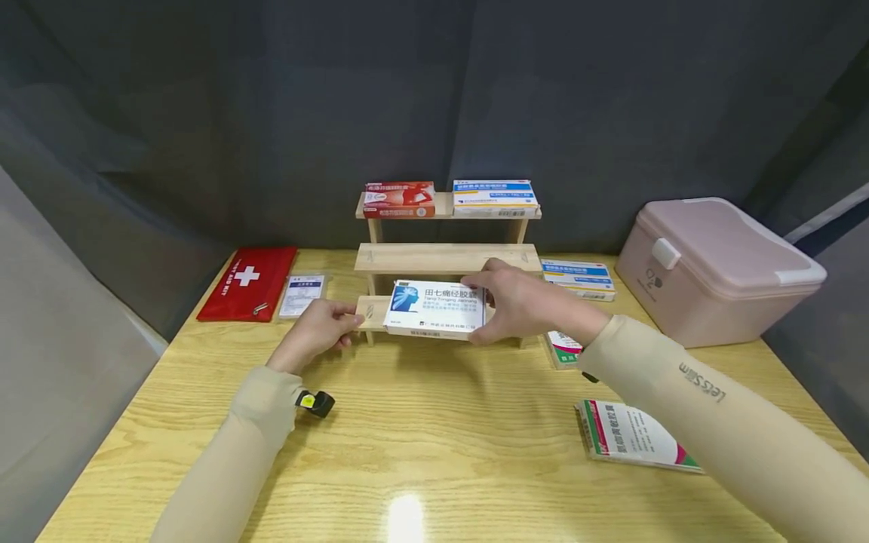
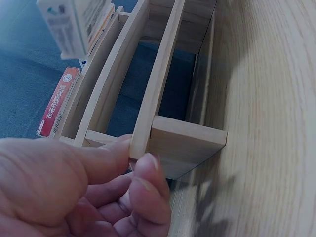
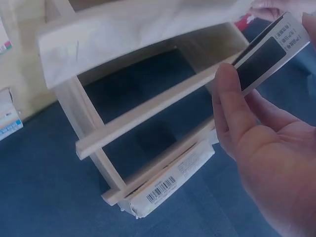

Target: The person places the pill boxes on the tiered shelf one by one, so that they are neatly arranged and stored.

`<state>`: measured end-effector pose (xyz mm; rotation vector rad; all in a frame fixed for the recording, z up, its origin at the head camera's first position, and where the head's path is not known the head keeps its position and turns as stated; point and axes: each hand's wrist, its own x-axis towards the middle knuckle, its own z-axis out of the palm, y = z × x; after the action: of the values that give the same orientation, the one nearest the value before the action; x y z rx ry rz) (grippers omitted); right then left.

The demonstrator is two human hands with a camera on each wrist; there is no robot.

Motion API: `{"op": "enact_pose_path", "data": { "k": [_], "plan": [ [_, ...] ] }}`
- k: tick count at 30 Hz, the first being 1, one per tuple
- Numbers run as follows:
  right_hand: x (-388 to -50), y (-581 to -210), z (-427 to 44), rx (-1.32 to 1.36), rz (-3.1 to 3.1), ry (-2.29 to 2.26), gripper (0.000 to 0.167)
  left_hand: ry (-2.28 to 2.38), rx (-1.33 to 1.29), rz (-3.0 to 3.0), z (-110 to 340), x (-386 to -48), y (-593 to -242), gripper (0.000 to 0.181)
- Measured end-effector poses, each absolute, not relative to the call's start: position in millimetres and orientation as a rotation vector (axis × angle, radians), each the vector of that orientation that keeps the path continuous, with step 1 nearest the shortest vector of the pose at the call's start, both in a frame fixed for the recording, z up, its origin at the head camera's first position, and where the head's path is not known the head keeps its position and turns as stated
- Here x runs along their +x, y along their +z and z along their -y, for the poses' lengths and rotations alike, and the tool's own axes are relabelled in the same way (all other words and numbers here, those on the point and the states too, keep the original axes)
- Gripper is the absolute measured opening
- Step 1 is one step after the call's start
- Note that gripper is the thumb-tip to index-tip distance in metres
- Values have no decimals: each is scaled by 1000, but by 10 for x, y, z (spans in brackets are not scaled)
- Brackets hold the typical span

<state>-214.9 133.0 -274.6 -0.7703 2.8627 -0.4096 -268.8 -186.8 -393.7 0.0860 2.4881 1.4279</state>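
A three-tier wooden stand [image 1: 448, 258] is at the table's back. My left hand [image 1: 320, 332] pinches the left end of its lowest board between thumb and fingers; the left wrist view shows this grip on the board [image 2: 159, 74] closely. With thumb and fingers at its right end, my right hand [image 1: 519, 302] holds a white medicine box [image 1: 434, 308] with a blue head picture, in front of and over the lowest board. In the right wrist view, a dark panel shows on that box's end [image 3: 266, 57]. A red medicine box [image 1: 399, 200] and a blue-and-white one [image 1: 494, 197] lie on the top tier.
On the left lie a red first aid pouch [image 1: 247, 283] and a small clear-wrapped pack [image 1: 302, 295]. To the right are another blue-and-white box [image 1: 580, 279], two green-and-white boxes, one nearer [image 1: 634, 434], and a pink lidded case [image 1: 720, 271]. A dark curtain hangs behind.
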Motion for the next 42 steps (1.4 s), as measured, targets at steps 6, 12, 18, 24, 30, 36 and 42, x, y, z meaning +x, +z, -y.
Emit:
{"op": "enact_pose_path", "data": {
  "k": [6,12,18,24,30,36,42],
  "plan": [
    [-2330,-2646,-1287,-799,-2869,-415,82,1441,110,-2474,1876,-2701,-3917,29],
    [-2491,-2582,-1217,-783,-2878,-417,82,1419,110,-2490,1887,-2701,-3903,32],
    [-2701,-2577,-1145,-743,-2874,-450,83,1429,113,-2484,1878,-2710,-3894,34],
    [-2867,-2624,-1084,-725,-2872,-523,82,1421,99,-2495,1872,-2703,-3897,33],
    [-3013,-2716,-1017,-742,-2901,-542,82,1427,98,-2493,1872,-2697,-3909,32],
    [-3134,-2808,-954,-687,-2877,-616,83,1418,101,-2505,1872,-2699,-3914,32],
    [-3195,-2851,-920,-640,-2828,-695,85,1431,93,-2497,1877,-2711,-3927,32]
  ]
}}
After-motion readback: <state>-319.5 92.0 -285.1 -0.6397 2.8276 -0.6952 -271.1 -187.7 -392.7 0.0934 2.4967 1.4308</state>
